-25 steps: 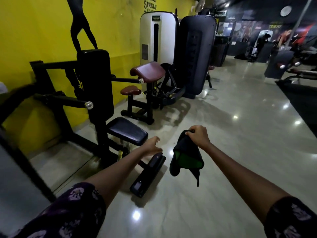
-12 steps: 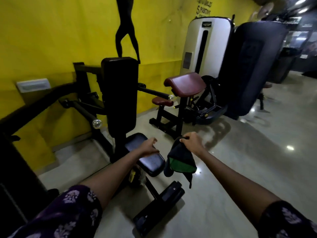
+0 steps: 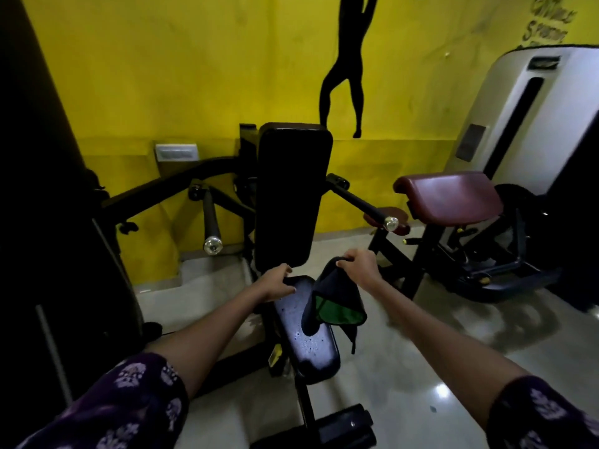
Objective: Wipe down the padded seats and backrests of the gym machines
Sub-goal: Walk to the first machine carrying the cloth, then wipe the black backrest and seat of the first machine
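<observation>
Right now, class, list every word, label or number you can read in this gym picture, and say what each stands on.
Lettering on the yellow wall, top right: too blurred to read.
Badge atop the white machine housing: too small to read.
Grey plate on that housing: unreadable.
White plate on the wall: shows no readable text.

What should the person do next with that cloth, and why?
Probably lower the cloth onto the black seat and wipe. The right hand holds it hanging just above the seat, which shows droplets, and the left hand rests at the seat's back end.
</observation>
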{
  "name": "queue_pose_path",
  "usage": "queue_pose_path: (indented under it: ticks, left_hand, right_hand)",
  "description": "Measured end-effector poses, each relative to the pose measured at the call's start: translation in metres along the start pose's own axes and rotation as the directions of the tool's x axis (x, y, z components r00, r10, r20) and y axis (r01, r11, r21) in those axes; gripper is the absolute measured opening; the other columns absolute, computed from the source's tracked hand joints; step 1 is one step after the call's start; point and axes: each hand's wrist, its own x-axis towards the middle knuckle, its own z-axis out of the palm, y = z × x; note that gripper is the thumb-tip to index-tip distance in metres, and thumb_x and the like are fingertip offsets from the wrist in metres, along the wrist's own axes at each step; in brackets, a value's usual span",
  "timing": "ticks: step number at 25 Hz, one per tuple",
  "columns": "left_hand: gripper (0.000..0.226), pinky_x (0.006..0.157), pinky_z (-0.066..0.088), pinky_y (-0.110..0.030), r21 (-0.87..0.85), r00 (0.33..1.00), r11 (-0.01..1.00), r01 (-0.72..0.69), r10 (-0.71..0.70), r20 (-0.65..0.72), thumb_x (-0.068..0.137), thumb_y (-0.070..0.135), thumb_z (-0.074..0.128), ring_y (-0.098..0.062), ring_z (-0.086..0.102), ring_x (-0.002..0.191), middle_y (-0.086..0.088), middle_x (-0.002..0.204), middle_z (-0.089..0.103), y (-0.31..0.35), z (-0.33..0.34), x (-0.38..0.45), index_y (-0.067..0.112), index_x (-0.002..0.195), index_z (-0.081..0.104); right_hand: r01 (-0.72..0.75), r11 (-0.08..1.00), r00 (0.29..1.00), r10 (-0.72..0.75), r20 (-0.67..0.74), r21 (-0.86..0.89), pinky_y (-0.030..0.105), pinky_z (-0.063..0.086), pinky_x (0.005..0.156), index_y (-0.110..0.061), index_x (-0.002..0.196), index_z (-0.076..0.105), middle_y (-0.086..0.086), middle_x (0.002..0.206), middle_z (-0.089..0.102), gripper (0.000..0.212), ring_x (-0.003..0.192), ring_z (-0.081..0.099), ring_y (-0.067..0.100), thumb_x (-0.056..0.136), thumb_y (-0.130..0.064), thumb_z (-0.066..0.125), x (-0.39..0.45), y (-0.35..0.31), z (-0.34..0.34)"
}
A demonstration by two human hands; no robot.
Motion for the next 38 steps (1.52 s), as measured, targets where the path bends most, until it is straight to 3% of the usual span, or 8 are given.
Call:
queue_pose_path:
  ticks: [8,12,15,21,27,30,35,38]
  left_hand:
    - [0.056,0.094,0.039,-0.028,-0.003,0.995,0.996,0.089,-0.089,-0.043,0.083,0.015,0.069,-0.026,0.049,0.123,-0.014,0.136,0.049,-0.004,-0.006,0.006,0.002,0.131,0.043]
    - [0.067,0.093,0.040,-0.027,-0.035,0.999,0.999,-0.036,0.035,-0.026,0.078,0.016,0.075,-0.024,0.051,0.120,-0.011,0.132,0.052,0.012,-0.009,0.008,0.004,0.134,0.041]
    - [0.042,0.080,0.041,-0.026,-0.037,0.983,0.994,-0.107,0.100,-0.153,0.081,0.015,0.070,-0.025,0.059,0.107,-0.012,0.115,0.063,0.027,-0.004,0.013,0.004,0.119,0.055]
    - [0.005,0.058,0.031,-0.023,-0.323,0.943,0.937,-0.136,0.023,-0.331,0.092,0.007,0.052,-0.017,0.052,0.082,-0.011,0.088,0.057,0.052,-0.008,0.023,0.007,0.091,0.057]
    - [0.013,0.064,0.034,-0.026,-0.383,0.903,0.884,-0.267,0.090,-0.421,0.097,0.006,0.044,-0.017,0.051,0.079,-0.008,0.084,0.054,0.081,-0.024,0.033,0.010,0.090,0.054]
    - [0.014,0.068,0.040,-0.029,-0.358,0.915,0.891,-0.280,0.135,-0.381,0.096,0.008,0.047,-0.018,0.055,0.080,-0.008,0.085,0.058,0.084,-0.032,0.038,0.009,0.090,0.059]
    - [0.013,0.067,0.045,-0.028,-0.218,0.942,0.943,-0.250,0.184,-0.282,0.093,0.024,0.058,-0.017,0.060,0.080,-0.004,0.086,0.063,0.067,-0.044,0.035,0.011,0.093,0.064]
    - [0.037,0.084,0.046,-0.031,-0.058,0.966,0.971,-0.233,0.223,-0.133,0.089,0.032,0.065,-0.019,0.059,0.106,-0.007,0.113,0.064,0.053,-0.041,0.027,0.009,0.117,0.061]
  right_hand:
    - [0.107,0.993,0.992,-0.110,0.060,0.051,0.024,0.023,0.045,0.005,0.064,0.054,0.014,0.061,0.048,0.037,0.058,0.048,0.021,0.087,-0.020,0.066,0.043,0.000,0.004]
    - [0.068,0.989,0.995,-0.077,0.061,0.133,0.031,0.023,0.050,0.001,0.063,0.053,0.010,0.060,0.046,0.035,0.058,0.046,0.021,0.087,-0.020,0.067,0.049,-0.015,-0.001]
    - [0.028,0.970,0.992,-0.055,0.110,0.240,0.031,0.025,0.051,-0.008,0.060,0.051,0.005,0.059,0.044,0.033,0.059,0.043,0.017,0.088,-0.017,0.066,0.051,-0.024,-0.002]
    - [-0.333,0.725,0.937,0.324,0.128,0.603,0.032,0.047,0.060,-0.003,0.082,0.053,0.014,0.088,0.055,0.013,0.077,0.054,0.024,0.089,-0.008,0.063,0.058,-0.028,-0.002]
    - [-0.095,0.797,0.928,-0.147,0.344,0.597,0.028,0.049,0.073,-0.007,0.119,0.039,0.006,0.106,0.051,0.043,0.093,0.055,0.017,0.084,0.002,0.063,0.026,-0.034,-0.008]
    - [0.144,0.907,0.960,-0.226,0.167,0.396,0.031,0.049,0.079,-0.007,0.121,0.047,0.005,0.107,0.059,0.045,0.097,0.058,0.016,0.082,-0.007,0.069,0.017,-0.023,0.008]
    - [-0.031,0.875,0.994,-0.024,0.109,0.482,0.041,0.049,0.083,-0.006,0.112,0.066,0.016,0.105,0.067,0.024,0.099,0.062,0.031,0.093,-0.006,0.052,0.043,-0.012,0.005]
    - [-0.152,0.803,0.986,0.081,0.146,0.576,0.044,0.049,0.082,-0.009,0.105,0.066,0.018,0.103,0.065,0.022,0.099,0.061,0.036,0.095,-0.008,0.047,0.059,-0.011,0.001]
